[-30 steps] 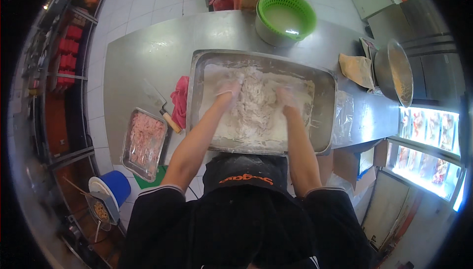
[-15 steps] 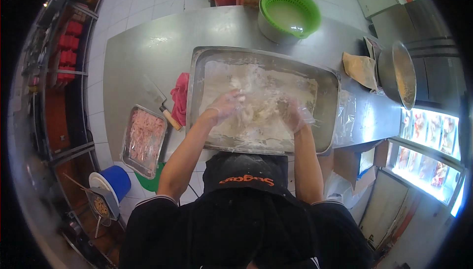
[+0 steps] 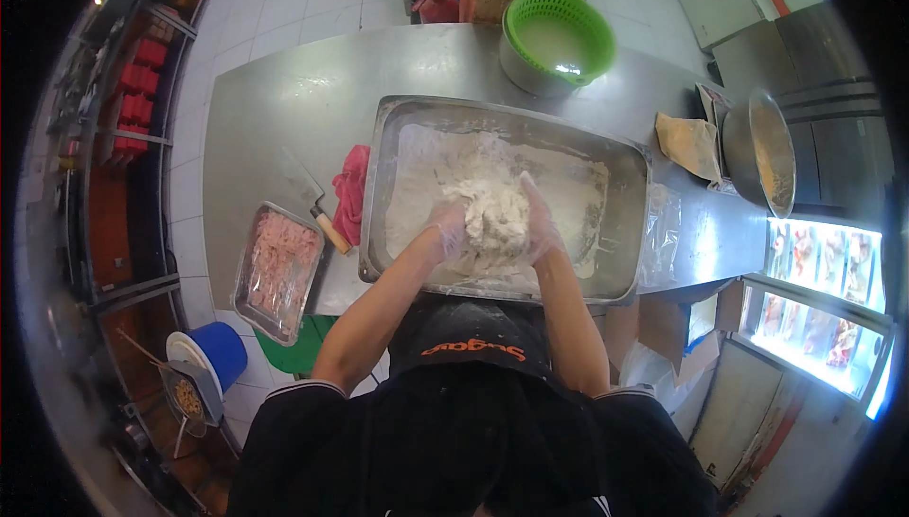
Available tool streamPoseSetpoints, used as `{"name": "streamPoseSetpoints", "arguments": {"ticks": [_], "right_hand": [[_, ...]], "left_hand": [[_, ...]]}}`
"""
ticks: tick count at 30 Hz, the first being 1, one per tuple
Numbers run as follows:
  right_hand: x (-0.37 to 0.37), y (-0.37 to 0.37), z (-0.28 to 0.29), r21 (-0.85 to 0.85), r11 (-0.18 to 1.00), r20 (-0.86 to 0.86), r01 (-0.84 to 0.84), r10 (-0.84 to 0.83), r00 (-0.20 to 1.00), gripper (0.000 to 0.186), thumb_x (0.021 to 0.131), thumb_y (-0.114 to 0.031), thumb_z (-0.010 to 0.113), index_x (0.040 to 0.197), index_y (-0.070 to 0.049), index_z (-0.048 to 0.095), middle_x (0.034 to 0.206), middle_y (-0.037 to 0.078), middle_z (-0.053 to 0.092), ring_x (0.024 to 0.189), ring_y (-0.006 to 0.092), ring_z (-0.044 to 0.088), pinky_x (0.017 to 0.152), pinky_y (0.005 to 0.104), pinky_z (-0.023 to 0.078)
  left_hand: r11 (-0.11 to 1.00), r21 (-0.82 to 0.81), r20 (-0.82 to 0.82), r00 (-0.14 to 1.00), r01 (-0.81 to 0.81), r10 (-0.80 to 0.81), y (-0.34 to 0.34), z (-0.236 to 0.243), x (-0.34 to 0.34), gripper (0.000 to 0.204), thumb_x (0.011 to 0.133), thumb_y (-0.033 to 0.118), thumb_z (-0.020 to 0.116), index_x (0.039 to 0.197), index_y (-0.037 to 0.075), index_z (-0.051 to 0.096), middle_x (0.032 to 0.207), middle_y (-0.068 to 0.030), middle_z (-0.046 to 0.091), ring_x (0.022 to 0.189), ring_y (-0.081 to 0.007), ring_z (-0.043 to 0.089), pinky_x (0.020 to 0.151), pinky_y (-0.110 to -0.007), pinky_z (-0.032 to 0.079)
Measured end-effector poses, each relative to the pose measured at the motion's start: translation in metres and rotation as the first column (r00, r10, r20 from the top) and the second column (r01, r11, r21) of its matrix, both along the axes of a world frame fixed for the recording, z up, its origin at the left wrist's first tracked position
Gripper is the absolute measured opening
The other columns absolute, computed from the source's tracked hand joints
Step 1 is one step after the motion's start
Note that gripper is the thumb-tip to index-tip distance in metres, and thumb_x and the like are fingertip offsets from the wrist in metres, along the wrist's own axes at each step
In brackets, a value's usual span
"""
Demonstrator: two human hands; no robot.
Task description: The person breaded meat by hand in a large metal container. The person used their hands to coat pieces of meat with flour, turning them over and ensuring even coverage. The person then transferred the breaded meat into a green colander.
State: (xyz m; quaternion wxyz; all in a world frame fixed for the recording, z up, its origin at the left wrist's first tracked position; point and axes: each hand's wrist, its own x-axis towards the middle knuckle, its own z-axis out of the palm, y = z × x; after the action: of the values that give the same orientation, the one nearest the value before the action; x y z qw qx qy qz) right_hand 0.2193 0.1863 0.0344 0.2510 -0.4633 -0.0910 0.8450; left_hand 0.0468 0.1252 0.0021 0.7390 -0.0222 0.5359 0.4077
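While the left hand (image 3: 449,229) and right hand (image 3: 539,222) cup it from either side, their grip holds a floury clump (image 3: 497,217) over the tray (image 3: 623,186) on the counter (image 3: 270,124), beside a pink cloth (image 3: 350,193).

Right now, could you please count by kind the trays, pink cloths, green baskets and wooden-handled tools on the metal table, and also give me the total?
Trays: 2, the large tray and the small tray
Pink cloth: 1
Green basket: 1
Wooden-handled tool: 1
Total: 5
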Motion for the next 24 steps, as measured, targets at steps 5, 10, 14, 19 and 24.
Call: {"name": "streamPoseSetpoints", "arguments": {"ticks": [5, 10, 14, 19, 24], "right_hand": [[0.049, 0.014, -0.01, 0.151, 0.983, 0.0, -0.103, 0.105, 0.995, 0.051, 0.105, -0.04, 0.054, 0.143, -0.006, 0.059, 0.136, 0.016, 0.066, 0.121, 0.0284, 0.067, 0.088, 0.0552, 0.06], [0.091, 0.019, -0.061, 0.287, 0.585, 0.823, -0.759, 0.255, 0.508, 0.045, 0.107, -0.036, 0.051, 0.14, -0.008, 0.061, 0.137, 0.014, 0.065, 0.127, 0.0285, 0.062, 0.102, 0.0496, 0.054], [0.049, -0.008, -0.146, 0.307, 0.943, 0.395, -0.132, -0.001, 0.919, 0.045, 0.107, -0.038, 0.053, 0.137, -0.007, 0.065, 0.125, 0.011, 0.07, 0.109, 0.0245, 0.068, 0.089, 0.0399, 0.058], [-0.032, -0.017, -0.059, -0.03, 0.996, 0.3, -0.087, 0.092, 0.949, 0.054, 0.107, -0.045, 0.054, 0.145, -0.006, 0.058, 0.139, 0.013, 0.064, 0.128, 0.0259, 0.061, 0.105, 0.0434, 0.052], [0.012, -0.007, -0.018, 0.087, 0.984, 0.037, 0.153, -0.156, 0.987, 0.049, 0.107, -0.035, 0.053, 0.146, -0.005, 0.058, 0.136, 0.011, 0.066, 0.116, 0.0234, 0.066, 0.099, 0.0414, 0.054]], "left_hand": [[0.926, 0.222, -0.307, 0.924, 0.304, -0.229, -0.008, 0.045, -0.019, 0.043, 0.1, 0.019, 0.067, 0.14, 0.004, 0.061, 0.117, -0.0115, 0.072, 0.099, -0.0242, 0.072, 0.085, -0.037, 0.059], [0.766, -0.112, -0.85, 0.338, 0.633, -0.403, 0.006, 0.033, -0.029, 0.045, 0.103, 0.029, 0.061, 0.139, 0.003, 0.062, 0.125, -0.0148, 0.072, 0.113, -0.0237, 0.069, 0.096, -0.039, 0.055], [0.884, -0.034, -0.694, 0.625, 0.467, -0.357, 0.019, -0.024, 0.005, 0.062, 0.103, 0.047, 0.056, 0.146, 0.003, 0.058, 0.131, -0.0196, 0.07, 0.115, -0.0303, 0.068, 0.1, -0.04, 0.052], [0.963, -0.143, -0.612, 0.745, 0.228, -0.267, 0.017, -0.052, 0.034, 0.06, 0.107, 0.05, 0.051, 0.138, -0.001, 0.061, 0.12, -0.0173, 0.072, 0.106, -0.0286, 0.068, 0.092, -0.043, 0.053], [0.982, -0.102, -0.362, 0.913, 0.159, -0.186, 0.024, 0.034, 0.015, 0.06, 0.109, 0.048, 0.052, 0.14, -0.003, 0.058, 0.119, -0.0182, 0.072, 0.1, -0.0267, 0.069, 0.087, -0.044, 0.054]]}}
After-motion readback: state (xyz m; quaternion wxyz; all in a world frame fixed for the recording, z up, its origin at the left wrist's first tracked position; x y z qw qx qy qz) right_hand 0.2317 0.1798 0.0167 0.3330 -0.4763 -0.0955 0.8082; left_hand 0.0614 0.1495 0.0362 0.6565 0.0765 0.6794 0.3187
